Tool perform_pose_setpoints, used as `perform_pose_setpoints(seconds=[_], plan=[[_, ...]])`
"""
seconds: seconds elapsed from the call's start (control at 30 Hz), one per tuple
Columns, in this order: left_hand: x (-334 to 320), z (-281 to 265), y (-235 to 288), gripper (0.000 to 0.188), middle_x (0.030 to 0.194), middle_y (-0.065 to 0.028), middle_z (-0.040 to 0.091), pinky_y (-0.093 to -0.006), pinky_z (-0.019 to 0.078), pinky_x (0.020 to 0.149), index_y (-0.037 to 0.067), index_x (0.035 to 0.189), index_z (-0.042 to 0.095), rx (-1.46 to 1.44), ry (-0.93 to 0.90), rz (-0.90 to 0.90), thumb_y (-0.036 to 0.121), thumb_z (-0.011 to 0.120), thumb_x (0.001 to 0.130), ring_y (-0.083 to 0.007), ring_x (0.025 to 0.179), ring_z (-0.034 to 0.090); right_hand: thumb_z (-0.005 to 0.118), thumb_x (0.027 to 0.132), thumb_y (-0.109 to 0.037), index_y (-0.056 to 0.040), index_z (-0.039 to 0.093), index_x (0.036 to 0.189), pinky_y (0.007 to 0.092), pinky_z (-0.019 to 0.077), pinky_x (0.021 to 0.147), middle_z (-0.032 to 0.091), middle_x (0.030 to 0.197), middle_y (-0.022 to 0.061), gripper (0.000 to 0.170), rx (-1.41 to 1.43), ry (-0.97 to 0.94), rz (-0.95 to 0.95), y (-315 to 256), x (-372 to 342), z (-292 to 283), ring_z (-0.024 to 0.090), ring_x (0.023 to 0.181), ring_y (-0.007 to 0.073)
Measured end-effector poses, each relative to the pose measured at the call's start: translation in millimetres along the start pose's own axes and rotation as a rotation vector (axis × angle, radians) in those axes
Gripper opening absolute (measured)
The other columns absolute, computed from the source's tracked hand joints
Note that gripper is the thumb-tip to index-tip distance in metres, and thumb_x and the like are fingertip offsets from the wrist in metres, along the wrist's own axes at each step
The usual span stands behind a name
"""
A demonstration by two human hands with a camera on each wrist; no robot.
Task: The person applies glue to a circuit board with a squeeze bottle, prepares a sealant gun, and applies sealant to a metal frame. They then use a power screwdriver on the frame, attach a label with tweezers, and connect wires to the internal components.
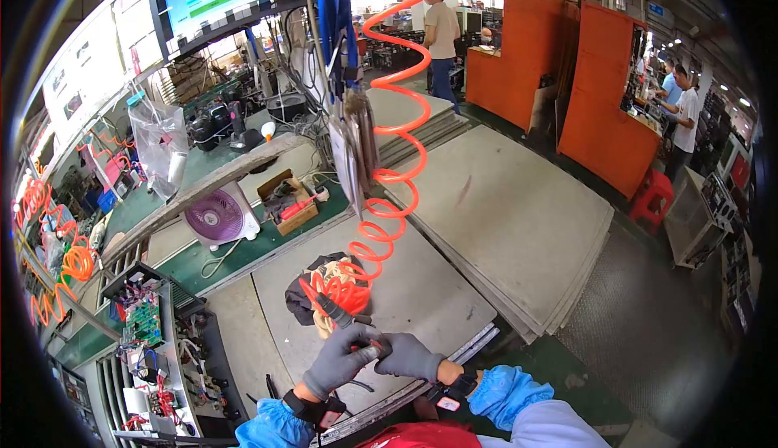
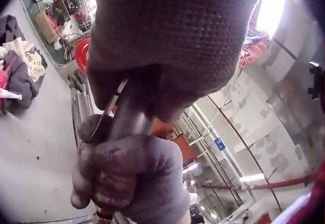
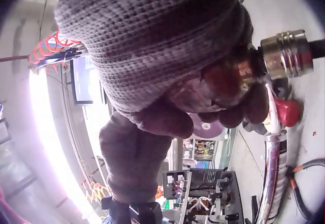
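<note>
Both hands wear grey knit gloves and meet over the front edge of the board-topped bench. My left hand (image 1: 344, 363) and my right hand (image 1: 411, 357) grip a dark cylindrical tool (image 2: 133, 118), whose middle shows between them in the left wrist view. At its end a brass-coloured ringed collar (image 3: 287, 56) sticks out beyond the right hand's curled fingers in the right wrist view. Most of the tool's body is hidden by the gloves. Just past the hands lies a bundle of dark and tan cloth (image 1: 301, 298), with an orange coiled hose (image 1: 403, 176) running down onto it.
An opened electronic unit (image 1: 150, 326) with exposed boards stands at the left. Behind the bench are a purple fan (image 1: 215, 217) and a cardboard box (image 1: 301, 219). Stacked grey boards (image 1: 510, 205) lie to the right. Orange partitions (image 1: 608, 95) and several people are farther off.
</note>
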State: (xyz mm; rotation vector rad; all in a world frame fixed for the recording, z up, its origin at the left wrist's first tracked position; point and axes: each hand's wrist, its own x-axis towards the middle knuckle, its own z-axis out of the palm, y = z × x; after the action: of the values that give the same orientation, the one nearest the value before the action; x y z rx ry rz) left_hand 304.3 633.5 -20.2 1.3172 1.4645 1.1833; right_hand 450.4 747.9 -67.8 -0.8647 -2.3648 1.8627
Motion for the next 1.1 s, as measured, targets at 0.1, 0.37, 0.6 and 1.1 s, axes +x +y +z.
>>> perform_pose_setpoints(seconds=[0.1,0.37,0.6,1.1], plan=[[-3.2,4.2,-4.2,0.02,0.1,-0.0046,0.065,-0.0308,0.0488,0.089,0.003,0.105,0.064,0.024,0.068,0.001,0.002,0.07,0.086,-0.0143,0.097,0.062,0.073,0.07,-0.022,-0.0033,0.063,0.096,0.0326,0.0534,0.058,0.067,0.075,0.0095,0.034,0.062,-0.038,0.021,-2.0,-1.5,1.8,0.065,0.06,0.0181],[-19.5,2.8,-16.3,0.061,0.119,-0.0094,0.06,-0.0339,0.0473,0.098,0.0,0.137,0.048,-0.343,0.29,-0.012,0.01,0.075,0.084,-0.0202,0.111,0.059,0.074,0.074,-0.023,-0.003,0.063,0.089,0.0322,0.0502,0.053,0.064,0.069,0.0055,0.027,0.225,0.061,0.021,15.4,-3.1,-4.7,0.061,0.057,0.0137],[-56.7,-39.5,-158.5,0.068,0.123,-0.0243,0.061,-0.0435,0.046,0.099,-0.003,0.132,0.053,0.606,0.583,-0.306,0.037,0.072,0.08,-0.0361,0.114,0.059,0.071,0.078,-0.012,-0.0044,0.063,0.087,0.0299,0.0488,0.048,0.062,0.067,0.0038,0.015,0.557,0.266,0.055,58.0,8.4,-36.8,0.06,0.053,0.0143],[59.6,-24.5,-200.2,0.025,0.096,-0.0145,0.066,-0.0486,0.0488,0.076,0.012,0.099,0.07,0.885,0.372,-0.296,0.031,0.068,0.082,-0.0382,0.094,0.062,0.06,0.08,-0.006,-0.0008,0.056,0.099,0.0359,0.0544,0.053,0.059,0.071,0.0103,0.02,1.158,0.615,-0.152,39.7,95.6,-84.9,0.06,0.053,0.0223]])
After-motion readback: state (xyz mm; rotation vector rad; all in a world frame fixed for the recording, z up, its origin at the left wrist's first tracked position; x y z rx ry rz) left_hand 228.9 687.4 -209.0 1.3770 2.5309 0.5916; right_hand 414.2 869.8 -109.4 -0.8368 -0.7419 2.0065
